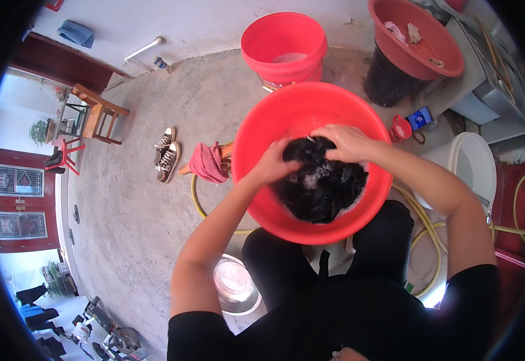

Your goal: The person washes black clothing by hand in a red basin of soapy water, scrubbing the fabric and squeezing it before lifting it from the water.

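Note:
A red plastic basin (352, 101) stands before my knees, with wet black cloth (318, 198) lying in sudsy water inside it. On the left edge of the cloth rests my left hand (277, 162), its thumb and fingers spread around a bunched part. My right hand (344, 142) lies at the top right of the same bunch, fingers bent over it. Both hands grip the cloth between them. Some fingertips are hidden in the dark folds. White foam shows on the middle of the cloth and along its right rim.
Beyond the basin stands a red bucket (285, 45). At left are a pink cloth (208, 162) on a wooden stool and sneakers (168, 158). To the right are a phone (419, 118), a red cup (400, 128), a white bucket (474, 167) and a yellow hose (429, 230). A metal bowl (237, 289) sits near my left knee.

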`<state>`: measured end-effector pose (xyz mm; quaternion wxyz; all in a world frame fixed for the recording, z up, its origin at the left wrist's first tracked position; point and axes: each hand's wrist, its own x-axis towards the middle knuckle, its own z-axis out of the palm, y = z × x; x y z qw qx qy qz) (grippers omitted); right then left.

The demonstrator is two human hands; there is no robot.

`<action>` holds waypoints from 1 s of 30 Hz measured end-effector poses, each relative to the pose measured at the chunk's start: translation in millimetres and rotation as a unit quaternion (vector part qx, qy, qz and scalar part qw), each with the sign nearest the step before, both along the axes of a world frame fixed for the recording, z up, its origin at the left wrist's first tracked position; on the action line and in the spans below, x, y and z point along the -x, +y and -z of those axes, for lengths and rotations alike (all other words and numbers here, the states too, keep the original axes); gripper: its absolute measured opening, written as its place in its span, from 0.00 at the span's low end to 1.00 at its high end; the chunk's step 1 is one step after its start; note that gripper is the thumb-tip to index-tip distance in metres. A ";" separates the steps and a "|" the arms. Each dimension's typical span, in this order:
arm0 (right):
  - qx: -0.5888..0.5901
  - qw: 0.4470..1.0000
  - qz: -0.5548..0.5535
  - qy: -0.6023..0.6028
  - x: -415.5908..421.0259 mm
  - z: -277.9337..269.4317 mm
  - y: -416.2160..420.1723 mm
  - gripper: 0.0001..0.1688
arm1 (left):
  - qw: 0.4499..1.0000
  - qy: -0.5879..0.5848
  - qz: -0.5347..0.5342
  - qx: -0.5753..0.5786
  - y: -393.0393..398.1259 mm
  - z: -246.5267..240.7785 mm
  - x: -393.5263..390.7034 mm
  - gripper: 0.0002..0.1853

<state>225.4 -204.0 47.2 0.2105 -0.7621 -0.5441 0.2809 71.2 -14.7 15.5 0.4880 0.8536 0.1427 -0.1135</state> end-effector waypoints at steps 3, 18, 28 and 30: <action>-0.050 0.975 -0.162 -0.143 14.4 0.7 -34.8 0.35 | 0.976 -0.049 0.125 -0.170 -22.7 5.3 37.8 0.36; 0.199 0.967 0.014 -0.162 9.4 72.8 80.4 0.26 | 0.965 0.009 -0.146 -0.217 -17.8 70.6 -34.7 0.20; -0.072 0.993 0.054 0.074 0.4 35.6 31.1 0.27 | 0.993 -0.013 -0.114 0.039 8.3 27.0 -4.3 0.34; -0.039 0.997 -0.061 0.023 9.9 -0.8 -1.4 0.31 | 1.000 0.001 0.010 -0.021 -11.8 -5.4 15.9 0.36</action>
